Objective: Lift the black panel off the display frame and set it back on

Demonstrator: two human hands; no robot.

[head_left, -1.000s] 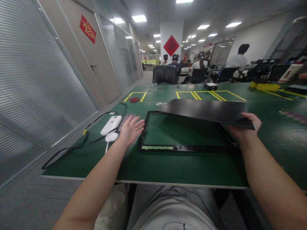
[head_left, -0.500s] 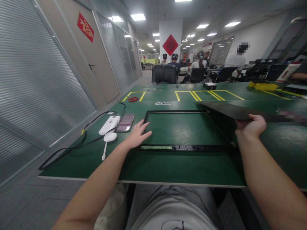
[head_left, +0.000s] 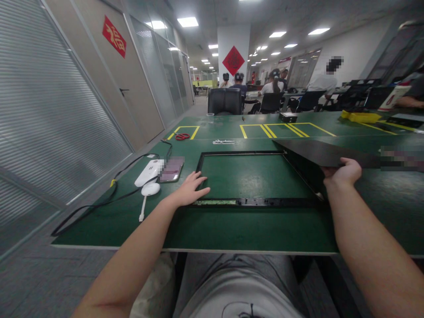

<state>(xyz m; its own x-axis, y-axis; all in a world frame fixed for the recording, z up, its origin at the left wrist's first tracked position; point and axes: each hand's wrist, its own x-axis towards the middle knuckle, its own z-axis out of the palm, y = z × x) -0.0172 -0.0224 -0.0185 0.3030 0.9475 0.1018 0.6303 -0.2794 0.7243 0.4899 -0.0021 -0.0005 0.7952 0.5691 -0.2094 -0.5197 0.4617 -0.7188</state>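
A black rectangular frame (head_left: 243, 153), open in the middle, lies flat on the green table (head_left: 251, 236). A green strip like a circuit board (head_left: 217, 202) runs along the left part of its near bar. My left hand (head_left: 188, 190) rests at the frame's left side near the corner, fingers spread. At the right, my right hand (head_left: 346, 173) grips a thin dark panel (head_left: 318, 152) by its near edge. The panel is tilted up over the frame's right side; its right end is blurred out.
Left of the frame lie a phone (head_left: 172, 171), a white device (head_left: 148, 173), a round white piece with a cable (head_left: 150, 189) and a black cord (head_left: 86, 207). Beyond are red scissors (head_left: 182, 137), small white pieces (head_left: 223, 141), a plastic cup (head_left: 210, 117) and a yellow object (head_left: 360, 116). Several people sit farther back.
The whole view has shifted slightly. Both hands keep nearly the same places, the left at the frame and the right on the tilted panel.
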